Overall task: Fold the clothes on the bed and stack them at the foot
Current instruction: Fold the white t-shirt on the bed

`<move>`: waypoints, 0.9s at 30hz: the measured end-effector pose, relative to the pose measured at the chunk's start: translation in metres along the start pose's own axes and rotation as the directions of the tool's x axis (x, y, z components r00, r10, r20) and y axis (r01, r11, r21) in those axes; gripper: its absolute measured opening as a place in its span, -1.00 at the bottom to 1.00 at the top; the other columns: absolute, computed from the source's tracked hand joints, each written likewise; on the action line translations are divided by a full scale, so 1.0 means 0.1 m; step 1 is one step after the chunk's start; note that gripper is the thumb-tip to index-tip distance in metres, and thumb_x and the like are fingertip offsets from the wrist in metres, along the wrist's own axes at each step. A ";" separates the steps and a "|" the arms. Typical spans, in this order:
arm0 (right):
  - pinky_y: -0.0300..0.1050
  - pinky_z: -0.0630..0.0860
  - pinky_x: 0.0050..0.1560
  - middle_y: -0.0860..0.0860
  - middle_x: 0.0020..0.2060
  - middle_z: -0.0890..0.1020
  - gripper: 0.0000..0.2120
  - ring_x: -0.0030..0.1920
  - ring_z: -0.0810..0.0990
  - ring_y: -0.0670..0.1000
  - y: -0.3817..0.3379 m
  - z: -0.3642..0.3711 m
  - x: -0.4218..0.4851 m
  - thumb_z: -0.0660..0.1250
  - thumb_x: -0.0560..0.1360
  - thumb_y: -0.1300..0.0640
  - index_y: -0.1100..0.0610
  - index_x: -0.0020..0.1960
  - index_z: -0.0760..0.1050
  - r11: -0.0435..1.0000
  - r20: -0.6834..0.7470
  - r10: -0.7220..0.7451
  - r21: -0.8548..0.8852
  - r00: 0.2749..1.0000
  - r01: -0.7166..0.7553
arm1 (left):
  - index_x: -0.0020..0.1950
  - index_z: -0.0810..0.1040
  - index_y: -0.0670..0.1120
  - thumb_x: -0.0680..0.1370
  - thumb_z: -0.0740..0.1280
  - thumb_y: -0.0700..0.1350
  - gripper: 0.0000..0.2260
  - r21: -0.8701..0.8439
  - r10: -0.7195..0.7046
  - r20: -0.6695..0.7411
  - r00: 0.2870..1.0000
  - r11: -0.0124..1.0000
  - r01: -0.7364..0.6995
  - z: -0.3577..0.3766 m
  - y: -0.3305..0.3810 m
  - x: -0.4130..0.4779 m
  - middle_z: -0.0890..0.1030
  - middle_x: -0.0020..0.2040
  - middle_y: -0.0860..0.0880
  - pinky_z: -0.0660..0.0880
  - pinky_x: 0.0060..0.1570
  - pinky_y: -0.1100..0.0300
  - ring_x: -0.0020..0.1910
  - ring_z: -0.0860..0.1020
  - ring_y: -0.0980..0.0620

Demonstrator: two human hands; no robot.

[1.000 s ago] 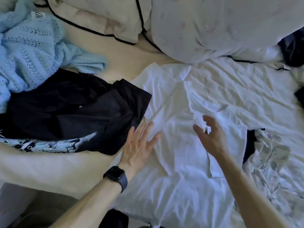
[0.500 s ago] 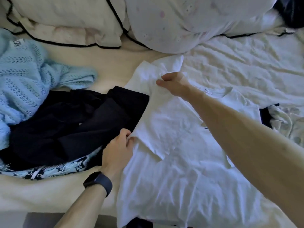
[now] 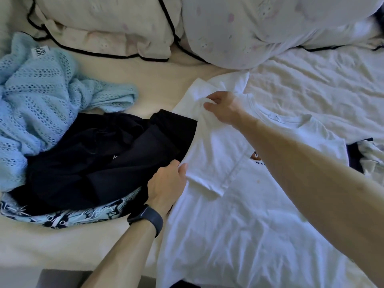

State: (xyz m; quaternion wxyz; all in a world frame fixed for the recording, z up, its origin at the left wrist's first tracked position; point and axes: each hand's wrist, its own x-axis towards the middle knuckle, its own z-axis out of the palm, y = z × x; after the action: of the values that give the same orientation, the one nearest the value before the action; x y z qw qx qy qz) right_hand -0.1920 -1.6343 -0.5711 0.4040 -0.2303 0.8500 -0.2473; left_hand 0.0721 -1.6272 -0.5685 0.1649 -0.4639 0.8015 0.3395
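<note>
Left hand point(image 3: 166, 183) pinches sleeve hem of white t-shirt point(image 3: 239, 225); right hand point(image 3: 224, 109) pinches shoulder. Best: pull edge between hands taut, fold inward, off black clothes point(image 3: 99, 159) beside left hand.

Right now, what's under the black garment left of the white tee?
A blue-and-black patterned fabric pokes out from under the black garment along its near edge. How far it runs underneath, and anything else there, is covered.

Bare hands: two, left hand point(image 3: 166, 183) and right hand point(image 3: 224, 109)
White cotton T-shirt point(image 3: 239, 221): one
Light blue open-knit sweater point(image 3: 41, 100): one
Black garments point(image 3: 99, 154): heaped, number unclear
Blue-and-black patterned cloth point(image 3: 83, 215): one
Pale pillows point(image 3: 104, 23): two
Dark wristwatch point(image 3: 148, 218): one
</note>
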 end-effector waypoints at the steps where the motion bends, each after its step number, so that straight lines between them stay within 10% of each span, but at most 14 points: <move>1: -0.21 0.46 0.00 -0.01 0.16 0.63 -0.67 0.15 0.59 -0.02 0.02 -0.01 -0.05 0.40 0.57 -0.02 0.03 0.30 0.56 0.999 -0.007 -0.011 -0.036 1.000 0.011 | -0.10 0.34 -0.01 0.68 0.06 0.16 -0.70 0.013 -0.004 0.011 1.000 1.000 0.004 0.00 0.01 0.00 0.47 -0.33 0.03 0.39 -0.38 0.08 -0.37 0.46 -0.04; 4: -0.11 0.45 0.15 0.00 0.26 0.58 -0.57 0.24 0.51 0.04 0.16 -0.02 -0.45 0.34 0.60 -0.04 0.05 0.43 0.42 0.995 -0.161 -0.075 -0.077 0.984 0.064 | 0.09 0.39 -0.03 0.64 0.20 0.10 -0.79 0.141 0.060 -0.103 0.993 0.989 -0.045 -0.03 0.10 -0.01 0.52 -0.19 0.01 0.44 -0.33 0.06 -0.21 0.54 -0.11; 7: 0.01 0.36 0.35 0.02 0.37 0.51 -0.54 0.35 0.42 0.13 0.51 0.15 -1.10 0.31 0.60 -0.03 0.09 0.46 0.40 0.979 -0.406 -0.146 -0.194 0.902 0.071 | 0.33 0.47 -0.14 0.52 0.38 -0.03 -0.59 0.327 0.413 -0.316 0.854 0.893 -0.311 -0.01 0.29 0.06 0.54 0.21 -0.15 0.53 -0.11 -0.05 0.11 0.55 -0.20; 10: 0.21 0.24 0.50 0.12 0.56 0.32 -0.41 0.54 0.28 0.20 0.86 0.50 -1.58 0.26 0.60 -0.12 0.11 0.55 0.35 0.930 -0.466 -0.183 -0.368 0.866 -0.001 | 0.56 0.31 -0.10 0.61 0.24 0.01 -0.47 0.468 0.647 -0.152 0.748 0.713 -0.522 0.01 0.59 0.43 0.28 0.57 -0.15 0.32 0.41 -0.16 0.54 0.27 -0.15; 13: 0.31 -0.04 0.56 0.05 0.67 -0.02 -0.26 0.65 -0.09 0.15 1.18 0.76 -1.78 0.11 0.57 -0.38 -0.11 0.65 0.11 0.852 -0.305 -0.106 -0.519 0.947 -0.072 | 0.65 -0.12 0.13 0.66 -0.02 0.24 -0.40 0.613 0.634 0.131 0.762 0.553 -0.564 0.04 0.72 0.95 -0.18 0.66 -0.02 -0.14 0.53 -0.21 0.63 -0.16 -0.07; 16: 0.41 -0.15 0.54 -0.02 0.67 -0.12 -0.20 0.64 -0.27 0.12 1.41 0.83 -1.79 0.05 0.51 -0.51 -0.20 0.65 0.02 0.828 -0.264 -0.083 -0.555 0.961 -0.081 | 0.62 -0.26 0.19 0.62 -0.13 0.34 -0.37 0.633 0.555 0.107 0.825 0.602 -0.487 0.01 0.74 1.29 -0.21 0.65 0.01 -0.16 0.52 -0.26 0.63 -0.17 0.00; 21: 0.46 -0.23 0.49 0.09 0.66 -0.12 -0.03 0.64 -0.20 0.24 1.44 0.84 -1.92 0.12 0.40 -0.59 -0.15 0.66 0.00 0.835 -0.337 -0.102 -0.541 0.936 -0.104 | 0.66 -0.13 0.07 0.64 -0.06 0.28 -0.36 0.588 0.608 -0.032 0.794 0.654 -0.477 0.28 0.92 1.01 -0.17 0.65 -0.13 -0.28 0.49 -0.25 0.62 -0.17 -0.17; 24: 0.52 -0.12 0.49 0.11 0.66 -0.10 -0.06 0.64 -0.17 0.26 1.70 0.88 -2.30 0.15 0.44 -0.54 -0.14 0.67 -0.03 0.822 -0.336 -0.112 -0.560 0.935 -0.102 | 0.65 -0.08 0.17 0.61 -0.07 0.31 -0.37 0.603 0.702 0.124 0.702 0.509 -0.615 0.58 0.86 0.56 -0.16 0.66 -0.03 -0.12 0.47 -0.37 0.63 -0.11 -0.18; 27: 0.51 -0.06 0.48 0.08 0.67 -0.08 -0.16 0.65 -0.14 0.23 2.09 0.89 -2.77 0.05 0.52 -0.52 -0.16 0.66 -0.02 0.819 -0.311 -0.083 -0.562 0.947 -0.113 | 0.61 -0.23 0.25 0.61 -0.15 0.37 -0.39 0.583 0.596 0.162 0.786 0.585 -0.564 0.72 0.70 0.38 -0.23 0.65 0.06 -0.11 0.49 -0.35 0.63 -0.17 -0.11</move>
State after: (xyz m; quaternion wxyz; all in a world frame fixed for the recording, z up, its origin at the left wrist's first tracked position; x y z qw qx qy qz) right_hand -0.0034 -1.3296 -0.5883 0.1742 -0.2908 0.9407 -0.0112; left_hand -0.0116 -1.5771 -0.6149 0.1633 -0.1077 0.9766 0.0892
